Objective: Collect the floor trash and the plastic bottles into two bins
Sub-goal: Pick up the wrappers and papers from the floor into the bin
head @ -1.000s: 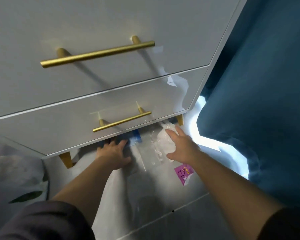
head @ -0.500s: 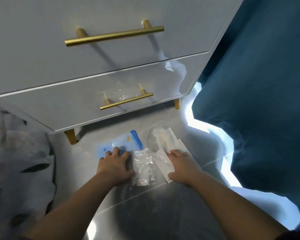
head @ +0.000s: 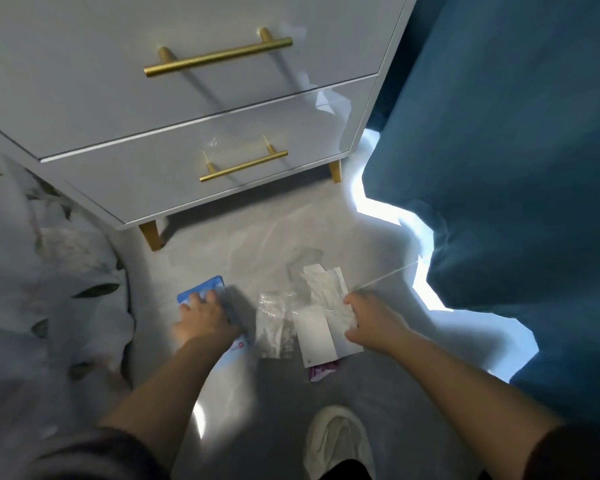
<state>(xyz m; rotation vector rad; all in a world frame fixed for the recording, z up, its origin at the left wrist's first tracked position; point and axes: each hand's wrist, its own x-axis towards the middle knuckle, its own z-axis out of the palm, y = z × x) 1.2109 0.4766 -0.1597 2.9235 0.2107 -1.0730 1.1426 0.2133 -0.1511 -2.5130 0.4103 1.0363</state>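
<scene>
Before nightstand (head: 222,116): left hand (head: 205,318) fingers flat on blue packet (head: 201,287) | right hand (head: 374,322) pinches white wrapper (head: 326,289) | clear bag (head: 274,327) between

a home bedroom: white nightstand (head: 194,109) with brass handles upper left, floral bedding (head: 45,271) at left, teal curtain (head: 516,168) at right.
</scene>
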